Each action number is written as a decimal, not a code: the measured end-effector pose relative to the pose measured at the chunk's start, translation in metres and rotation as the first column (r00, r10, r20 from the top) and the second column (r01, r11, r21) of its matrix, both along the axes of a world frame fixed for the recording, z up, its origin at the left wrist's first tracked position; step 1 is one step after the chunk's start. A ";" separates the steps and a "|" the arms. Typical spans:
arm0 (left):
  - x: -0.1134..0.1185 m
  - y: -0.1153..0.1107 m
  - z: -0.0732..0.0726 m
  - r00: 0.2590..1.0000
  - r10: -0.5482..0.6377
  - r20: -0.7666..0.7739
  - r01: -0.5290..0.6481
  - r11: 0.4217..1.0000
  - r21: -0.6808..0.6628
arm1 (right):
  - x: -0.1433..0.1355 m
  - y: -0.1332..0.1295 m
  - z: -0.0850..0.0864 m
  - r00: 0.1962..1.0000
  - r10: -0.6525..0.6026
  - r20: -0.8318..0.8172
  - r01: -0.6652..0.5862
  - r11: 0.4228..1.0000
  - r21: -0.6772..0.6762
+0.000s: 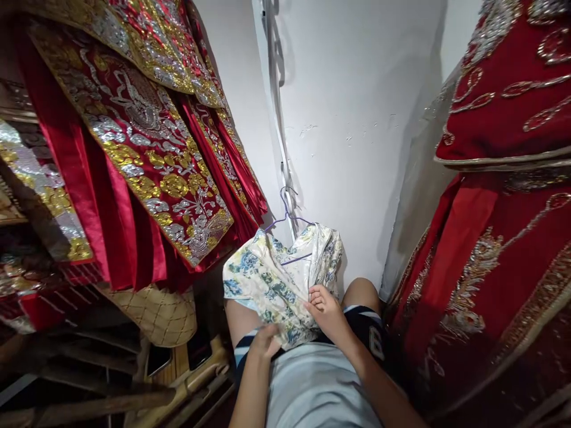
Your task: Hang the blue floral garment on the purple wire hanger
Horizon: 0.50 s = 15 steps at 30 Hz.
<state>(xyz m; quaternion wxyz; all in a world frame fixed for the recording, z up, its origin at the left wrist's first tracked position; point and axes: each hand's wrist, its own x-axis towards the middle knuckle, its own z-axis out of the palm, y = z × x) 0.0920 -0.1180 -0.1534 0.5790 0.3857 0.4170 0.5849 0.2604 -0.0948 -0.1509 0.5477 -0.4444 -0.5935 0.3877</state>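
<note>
A short-sleeved white blouse [274,285] with blue, green and yellow flowers lies across my lap. It hangs on a thin purple hanger [285,219] whose hook points up toward the wall. My right hand [325,312] pinches the blouse's front edge between thumb and fingers, right of its middle. At the lower left of the cloth, my left hand [266,341] is curled in on the hem; motion blurs its fingertips. The blouse's front is partly folded over, and its lower part is bunched between the hands.
Red garments [147,131] with gold and silver embroidery hang on the left. More red beaded clothing [491,267] hangs close on the right. A white pole [277,119] runs down the wall [348,137] ahead. Bamboo furniture [187,386] and a quilted tan piece [154,315] are at lower left.
</note>
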 end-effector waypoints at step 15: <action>0.032 0.017 -0.018 0.974 0.181 0.133 -0.175 0.983 -0.062 | 0.016 -0.005 -0.016 0.992 0.081 0.097 -0.090 0.992 0.091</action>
